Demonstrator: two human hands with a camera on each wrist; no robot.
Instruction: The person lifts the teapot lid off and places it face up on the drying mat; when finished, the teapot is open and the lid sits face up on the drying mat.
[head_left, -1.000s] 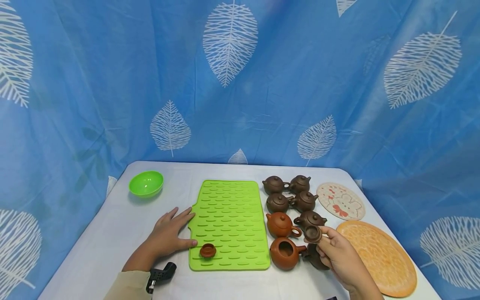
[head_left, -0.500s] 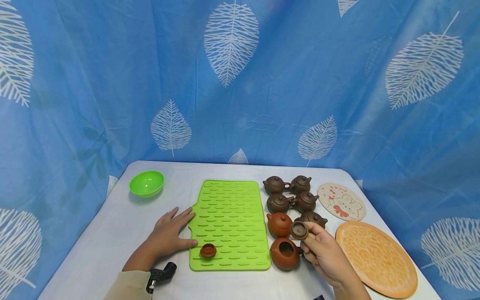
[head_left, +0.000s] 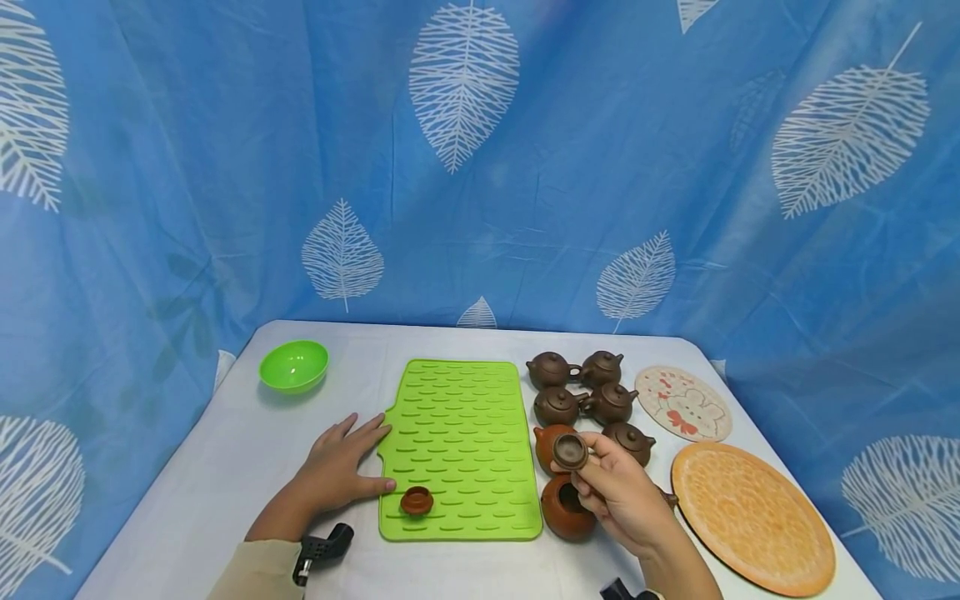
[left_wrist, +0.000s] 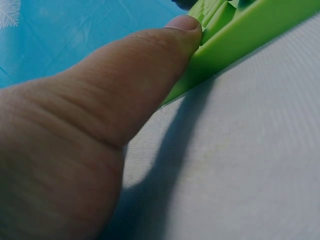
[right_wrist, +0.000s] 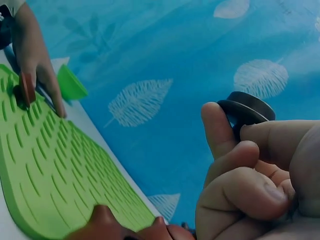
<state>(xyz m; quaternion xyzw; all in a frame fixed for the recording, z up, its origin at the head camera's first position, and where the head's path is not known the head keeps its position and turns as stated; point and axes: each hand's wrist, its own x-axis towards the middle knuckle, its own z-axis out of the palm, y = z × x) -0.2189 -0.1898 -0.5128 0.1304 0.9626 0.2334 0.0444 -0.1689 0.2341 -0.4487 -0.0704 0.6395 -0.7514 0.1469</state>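
Observation:
My right hand (head_left: pixel 618 492) pinches a dark brown teapot lid (head_left: pixel 570 452), its hollow underside facing up, above two reddish teapots. The nearer reddish teapot (head_left: pixel 566 518) has no lid on, and my hand partly covers it. Behind the held lid is the other reddish teapot (head_left: pixel 550 442). My left hand (head_left: pixel 337 471) lies with spread fingers at the left edge of the green mat (head_left: pixel 465 433); its thumb touches the mat in the left wrist view. A reddish lid (head_left: pixel 416 501) lies upside down on the mat near that thumb.
Several dark brown teapots (head_left: pixel 557 407) stand right of the mat, one mostly hidden behind my right hand. A round rabbit-print mat (head_left: pixel 684 403) and a tan round mat (head_left: pixel 753 517) lie at the right. A green bowl (head_left: pixel 294 367) stands at the back left.
My right hand has carried the dark brown lid leftward, from over the dark teapots to over the reddish ones. The left hand has stayed in place.

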